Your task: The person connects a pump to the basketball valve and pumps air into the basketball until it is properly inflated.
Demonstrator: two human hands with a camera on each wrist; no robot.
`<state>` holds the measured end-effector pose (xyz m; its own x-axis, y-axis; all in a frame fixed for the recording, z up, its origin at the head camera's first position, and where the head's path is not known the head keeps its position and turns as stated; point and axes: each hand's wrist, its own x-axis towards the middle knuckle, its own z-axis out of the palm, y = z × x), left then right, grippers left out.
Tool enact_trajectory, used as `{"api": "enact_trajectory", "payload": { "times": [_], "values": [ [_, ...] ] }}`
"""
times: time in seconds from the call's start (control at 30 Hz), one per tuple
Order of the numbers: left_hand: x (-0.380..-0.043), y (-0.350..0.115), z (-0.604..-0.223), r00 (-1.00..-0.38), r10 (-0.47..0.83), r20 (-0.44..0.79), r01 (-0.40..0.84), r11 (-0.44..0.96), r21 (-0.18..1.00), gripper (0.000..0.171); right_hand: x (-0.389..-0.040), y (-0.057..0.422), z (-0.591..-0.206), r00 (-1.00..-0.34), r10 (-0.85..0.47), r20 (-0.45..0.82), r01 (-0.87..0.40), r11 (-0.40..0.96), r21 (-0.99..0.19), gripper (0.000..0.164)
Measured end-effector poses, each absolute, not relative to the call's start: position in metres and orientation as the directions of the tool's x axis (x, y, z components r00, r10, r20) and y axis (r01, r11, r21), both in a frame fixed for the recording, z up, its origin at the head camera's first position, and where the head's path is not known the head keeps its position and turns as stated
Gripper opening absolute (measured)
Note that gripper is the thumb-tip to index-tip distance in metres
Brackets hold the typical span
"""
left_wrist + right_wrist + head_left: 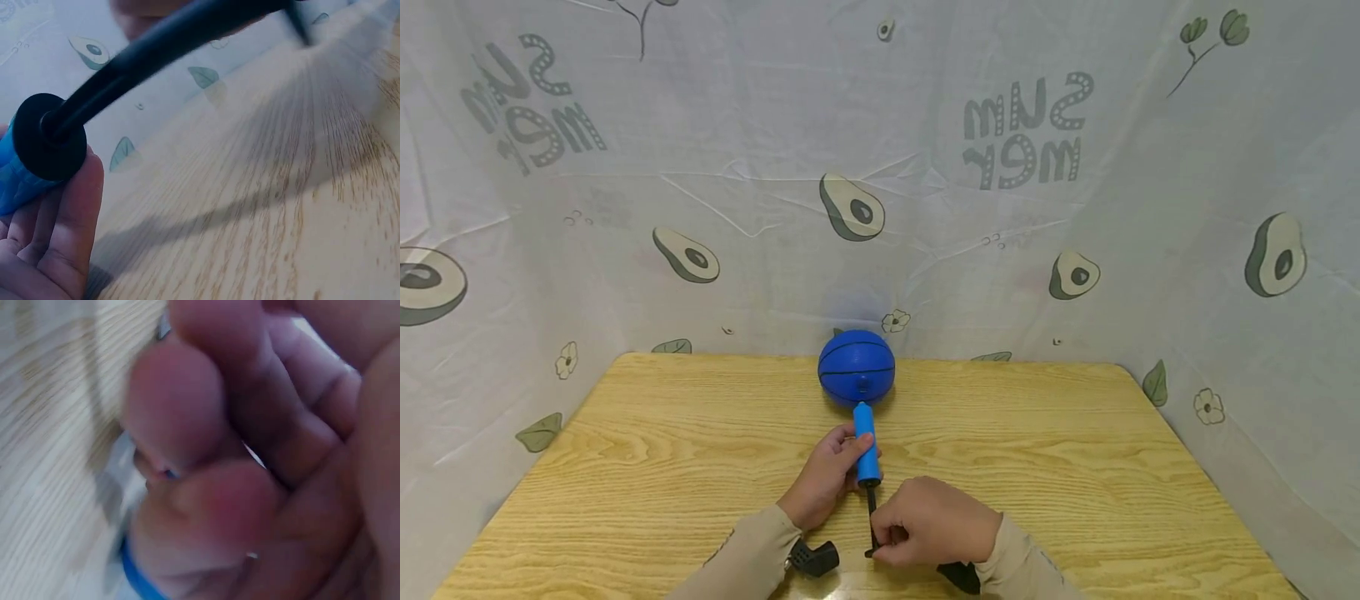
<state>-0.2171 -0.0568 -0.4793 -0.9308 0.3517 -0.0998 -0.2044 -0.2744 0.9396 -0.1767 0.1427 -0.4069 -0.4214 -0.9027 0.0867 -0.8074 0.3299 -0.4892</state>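
Note:
My left hand (827,475) holds the blue barrel (868,468) of a hand pump, thumb on top and fingers around its side. The pump's tip points at a blue mini basketball (853,360) and reaches its near side. Out of the barrel's black end cap (53,137) comes a long black rod (156,53), pulled out toward me. My right hand (936,521) grips the pump at the rod's near end with curled fingers, hiding most of the handle (871,552). In the right wrist view those fingers (175,403) fill the frame, blurred.
Both hands work low over a wood-grain table (700,433). A white curtain (760,125) printed with avocados hangs behind and at both sides, close behind the ball. Black wrist devices (814,558) sit by the sleeves.

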Motion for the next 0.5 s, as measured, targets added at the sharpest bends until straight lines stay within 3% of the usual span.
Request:
{"api": "enact_trajectory", "payload": {
  "times": [0.13,0.33,0.5],
  "values": [
    [-0.2166,-0.0563,-0.4784,-0.928,0.356,-0.113,-0.212,-0.254,0.944,0.053,-0.1822,0.1428,-0.4108,-0.501,-0.853,0.145,-0.810,0.403,-0.427,0.024],
    [-0.2164,-0.0556,-0.4778,-0.927,0.356,-0.118,-0.200,-0.204,0.958,0.054,-0.1861,0.1439,-0.4114,-0.656,-0.741,0.140,-0.706,0.538,-0.461,0.017],
    [-0.2163,-0.0572,-0.4787,-0.929,0.348,-0.126,-0.209,-0.212,0.955,0.054,-0.1859,0.1433,-0.4088,-0.671,-0.724,0.161,-0.708,0.561,-0.429,0.012]
  ]
}}
